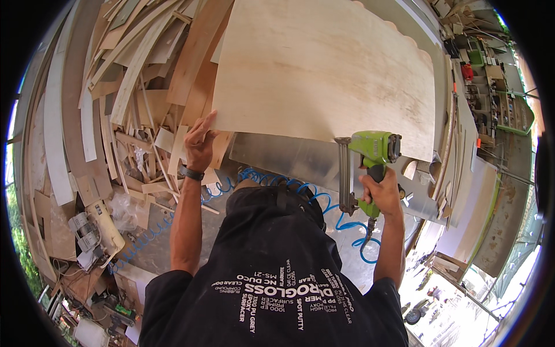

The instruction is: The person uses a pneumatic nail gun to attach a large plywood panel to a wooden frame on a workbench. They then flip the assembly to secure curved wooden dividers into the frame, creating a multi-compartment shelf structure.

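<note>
- Gripping a green pneumatic nail gun point(373, 148) by its handle, the right hand point(383, 192) has its fingers wrapped closed around the grip.
- Resting at the near left corner of a large plywood panel point(318, 69), the left hand point(200, 144) has its fingers stretched out, unclenched; a dark watch point(191, 173) circles that wrist.
- Spreading broad and pale ahead of the person, the panel has its near edge between the two hands and shows brownish smudges toward its right side.
- Sitting at that near edge, right of its middle, the nail gun's nose seems to meet the wood, though the fisheye view makes actual contact hard to judge.
- Coiling from the bottom of the gun's handle, a blue air hose point(250, 173) loops past the front of the person's black T-shirt point(231, 254) and off to the left.
- Lying heaped on the left are long wood strips point(136, 81) and offcuts, with a greyish electric motor point(85, 232) nearer the person.
- Standing at the far right is a green crate point(514, 115) among shelved clutter.
</note>
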{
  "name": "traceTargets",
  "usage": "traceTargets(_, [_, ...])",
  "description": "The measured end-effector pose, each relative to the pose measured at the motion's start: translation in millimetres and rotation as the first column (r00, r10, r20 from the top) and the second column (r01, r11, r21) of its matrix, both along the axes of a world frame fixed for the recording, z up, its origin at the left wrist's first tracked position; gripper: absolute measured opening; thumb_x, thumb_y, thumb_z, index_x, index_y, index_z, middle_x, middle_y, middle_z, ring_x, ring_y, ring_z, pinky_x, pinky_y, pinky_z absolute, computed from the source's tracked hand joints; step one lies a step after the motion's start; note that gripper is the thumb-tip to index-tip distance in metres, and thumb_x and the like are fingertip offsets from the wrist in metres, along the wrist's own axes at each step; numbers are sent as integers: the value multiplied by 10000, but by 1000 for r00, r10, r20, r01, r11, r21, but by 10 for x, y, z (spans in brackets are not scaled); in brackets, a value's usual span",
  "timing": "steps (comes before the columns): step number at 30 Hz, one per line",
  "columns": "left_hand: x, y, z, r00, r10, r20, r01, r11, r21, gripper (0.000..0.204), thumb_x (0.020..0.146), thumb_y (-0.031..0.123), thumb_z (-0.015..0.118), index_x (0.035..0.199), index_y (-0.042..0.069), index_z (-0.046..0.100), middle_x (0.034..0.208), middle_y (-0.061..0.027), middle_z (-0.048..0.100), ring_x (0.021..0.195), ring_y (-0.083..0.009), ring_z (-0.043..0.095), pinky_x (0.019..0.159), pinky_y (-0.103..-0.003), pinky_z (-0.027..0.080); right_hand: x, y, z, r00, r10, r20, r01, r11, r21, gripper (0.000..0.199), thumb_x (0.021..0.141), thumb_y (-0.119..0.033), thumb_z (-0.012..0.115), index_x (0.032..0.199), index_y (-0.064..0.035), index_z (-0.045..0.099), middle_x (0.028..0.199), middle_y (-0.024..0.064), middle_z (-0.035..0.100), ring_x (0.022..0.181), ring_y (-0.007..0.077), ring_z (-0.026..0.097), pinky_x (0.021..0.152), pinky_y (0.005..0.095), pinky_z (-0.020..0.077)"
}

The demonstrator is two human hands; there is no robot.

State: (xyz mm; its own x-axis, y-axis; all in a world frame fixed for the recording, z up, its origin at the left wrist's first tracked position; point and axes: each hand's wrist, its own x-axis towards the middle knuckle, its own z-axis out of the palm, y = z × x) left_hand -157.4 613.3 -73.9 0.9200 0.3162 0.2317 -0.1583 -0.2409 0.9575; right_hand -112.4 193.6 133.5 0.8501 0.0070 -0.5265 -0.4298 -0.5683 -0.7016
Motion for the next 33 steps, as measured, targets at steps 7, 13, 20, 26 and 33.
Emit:
traceTargets(7, [-7,-4,34,999,21,30,-22,999,36,568,846,-168,666,1374,41,679,1145,-107,742,963,-147,647,866,-267,510,44,32,24,1000,14,-18,-14,999,-44,197,893,2,657,1072,82,653,566,33,547,403,110,508,465,297,523])
traceTargets(13, [15,-20,-4,999,2,36,-1,1000,-31,564,850,-167,668,1373,43,681,1195,-120,742,1005,-156,666,880,-274,516,24,161,127,999,17,-27,-16,999,38,188,915,-32,688,1060,76,637,594,25,577,423,96,521,439,284,451])
traceTargets(20, [15,-62,83,998,24,58,-25,1000,2,545,847,-145,692,1360,39,687,1142,-136,752,961,-166,667,850,-278,528,53,427,118,993,74,-88,-71,997,37,192,922,-40,709,1066,60,631,595,22,578,437,88,526,444,276,445])
traceTargets(26, [2,-54,89,1000,-5,29,7,999,-41,565,832,-158,652,1371,10,672,1170,-112,732,980,-140,631,871,-248,485,87,530,133,990,108,-93,-107,994,13,175,929,-38,702,1065,47,632,593,20,578,441,86,524,454,272,450])
traceTargets(33, [8,-36,20,1000,-12,18,13,999,-48,574,829,-165,648,1373,16,672,1144,-112,732,971,-147,630,854,-248,481,84,558,134,988,114,-102,-114,993,1,152,938,-30,694,1057,47,638,595,14,577,445,80,526,451,268,448])
